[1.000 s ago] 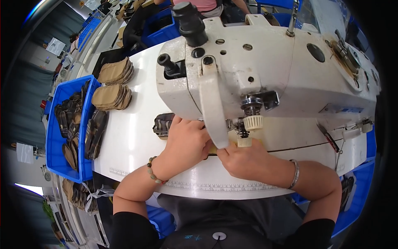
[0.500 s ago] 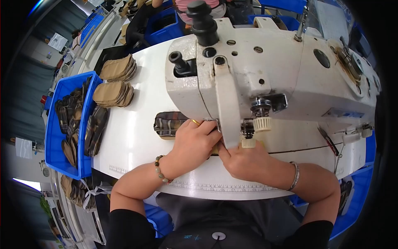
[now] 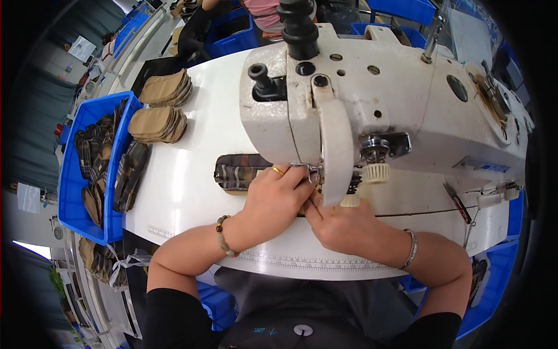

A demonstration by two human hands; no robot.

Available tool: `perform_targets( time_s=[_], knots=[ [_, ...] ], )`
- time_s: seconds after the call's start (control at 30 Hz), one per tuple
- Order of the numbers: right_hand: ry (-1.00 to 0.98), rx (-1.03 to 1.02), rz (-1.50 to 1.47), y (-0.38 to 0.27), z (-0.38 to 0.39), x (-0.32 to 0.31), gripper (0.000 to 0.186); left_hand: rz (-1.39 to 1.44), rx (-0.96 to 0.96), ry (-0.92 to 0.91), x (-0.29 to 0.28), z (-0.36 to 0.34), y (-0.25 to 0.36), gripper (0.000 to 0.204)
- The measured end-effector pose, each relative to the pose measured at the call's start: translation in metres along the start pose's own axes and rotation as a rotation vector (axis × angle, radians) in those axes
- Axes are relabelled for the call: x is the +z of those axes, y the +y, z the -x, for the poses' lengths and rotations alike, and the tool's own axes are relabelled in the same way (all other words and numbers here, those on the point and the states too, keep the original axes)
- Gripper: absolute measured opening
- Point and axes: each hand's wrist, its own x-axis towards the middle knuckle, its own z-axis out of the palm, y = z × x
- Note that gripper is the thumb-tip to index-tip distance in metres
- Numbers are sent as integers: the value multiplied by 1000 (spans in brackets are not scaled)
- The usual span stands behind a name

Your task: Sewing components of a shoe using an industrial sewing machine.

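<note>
Both hands crowd the white table's near edge (image 3: 302, 264): the left hand (image 3: 279, 195) presses curled fingers on a dark plaid fabric piece (image 3: 238, 173), and the right hand (image 3: 343, 224) pinches it under the needle. Just behind looms the bulky cream sewing machine (image 3: 383, 110); open tabletop lies leftward, toward tan stacked cut pieces (image 3: 158, 123) and a blue plastic bin (image 3: 87, 168).

I see a sewing factory floor: a white industrial sewing machine (image 3: 383, 110) on a white worktable (image 3: 186, 192), stacks of tan cut pieces (image 3: 158, 123), and a blue bin (image 3: 72, 198) full of plaid parts.
</note>
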Motion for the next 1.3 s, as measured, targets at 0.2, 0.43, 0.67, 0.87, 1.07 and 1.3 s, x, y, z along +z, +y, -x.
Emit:
perform_targets(
  time_s=[0.2, 0.43, 0.67, 0.87, 1.07, 1.3],
  knots=[
    [-77, 12, 3, -1, 1, -4, 27, 59, 33, 58, 6, -3, -4, 28],
    [-105, 19, 22, -3, 2, -2, 29, 53, 37, 32, 8, -2, -5, 27],
    [-120, 69, 39, 1, 4, 2, 29, -37, 57, 94, 7, -5, -5, 25],
    [-106, 36, 48, 4, 5, -1, 28, -127, 8, 23, -14, -2, 3, 24],
    [-102, 38, 19, 5, 4, -1, 29, 3, -13, 32, 3, 1, -5, 24],
    [-84, 39, 34, 4, 6, -2, 29, 22, -22, 42, 1, -1, -6, 26]
  ],
)
